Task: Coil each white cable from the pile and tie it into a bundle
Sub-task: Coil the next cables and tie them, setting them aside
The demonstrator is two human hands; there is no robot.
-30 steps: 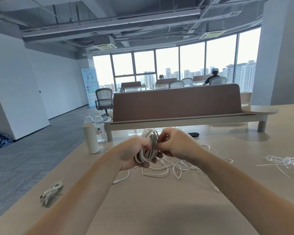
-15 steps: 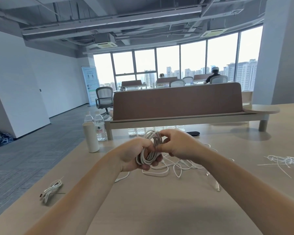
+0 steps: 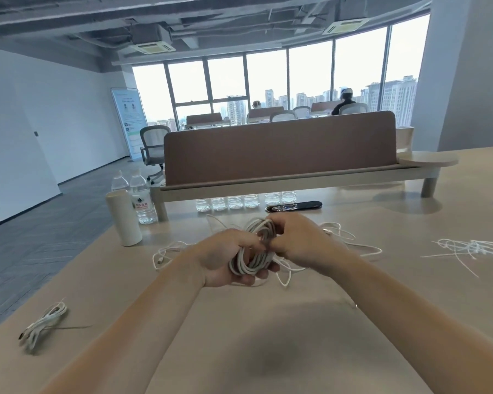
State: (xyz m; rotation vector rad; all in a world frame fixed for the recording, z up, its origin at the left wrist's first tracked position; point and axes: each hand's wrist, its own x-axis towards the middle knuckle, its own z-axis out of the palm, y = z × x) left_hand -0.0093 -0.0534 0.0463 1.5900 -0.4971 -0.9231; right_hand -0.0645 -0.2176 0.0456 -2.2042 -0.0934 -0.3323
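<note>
A coil of white cable (image 3: 254, 251) is held upright above the table (image 3: 239, 336). My left hand (image 3: 225, 260) grips its lower left side, fingers curled under the loops. My right hand (image 3: 299, 243) pinches the coil at its upper right, fingers curled round the strands. Under and behind both hands lies the pile of loose white cables (image 3: 350, 243), partly hidden by my right forearm. A finished cable bundle (image 3: 44, 322) lies near the table's left edge.
A heap of thin white ties (image 3: 473, 250) lies at the right. A white flask (image 3: 123, 217) and water bottles (image 3: 141, 199) stand at the back left. A brown desk divider (image 3: 279, 149) on a raised shelf crosses the back, with a black oval object (image 3: 293, 206) before it.
The view has tilted down a little. Both hands stay on the coil, and my right hand's fingers have shifted slightly at its upper side.
</note>
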